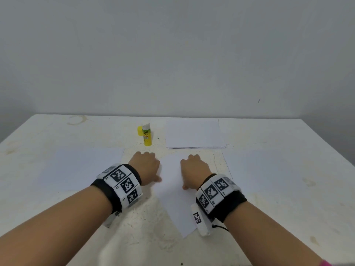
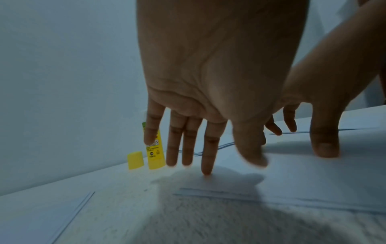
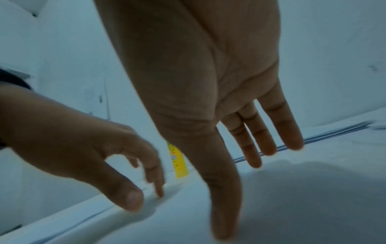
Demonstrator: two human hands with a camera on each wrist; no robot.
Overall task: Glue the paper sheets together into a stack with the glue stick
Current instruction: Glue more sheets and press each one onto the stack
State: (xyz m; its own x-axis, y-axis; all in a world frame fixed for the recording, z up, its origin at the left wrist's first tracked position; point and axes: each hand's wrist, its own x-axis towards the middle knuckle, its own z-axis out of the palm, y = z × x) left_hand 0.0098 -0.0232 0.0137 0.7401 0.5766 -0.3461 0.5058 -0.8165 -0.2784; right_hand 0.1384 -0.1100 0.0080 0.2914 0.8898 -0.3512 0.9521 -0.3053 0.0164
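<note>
Hands meet over a worn white table [image 1: 288, 189], its top pitted, stained and marked by a faint ring at the far left, pushed against a bare pale wall [image 1: 172, 54]. The left hand [image 1: 145, 166] and right hand [image 1: 194, 170] hover palm down over the centre sheet [image 1: 172, 198], which lies askew near the person; fingers on both are straight and spread, gripping nothing, and the wrist views show the tips at or just above the paper, contact unclear. The glue stick [image 1: 146, 135] stands upright at the far middle, uncapped, its yellow cap [image 1: 139, 131] just beside it on the left. A paper stack [image 1: 195, 134] lies to the stick's right. Single sheets rest at the left [image 1: 82, 167] and right [image 1: 269, 166]. Black wristbands [image 1: 121, 186] carry square-patterned white tags.
</note>
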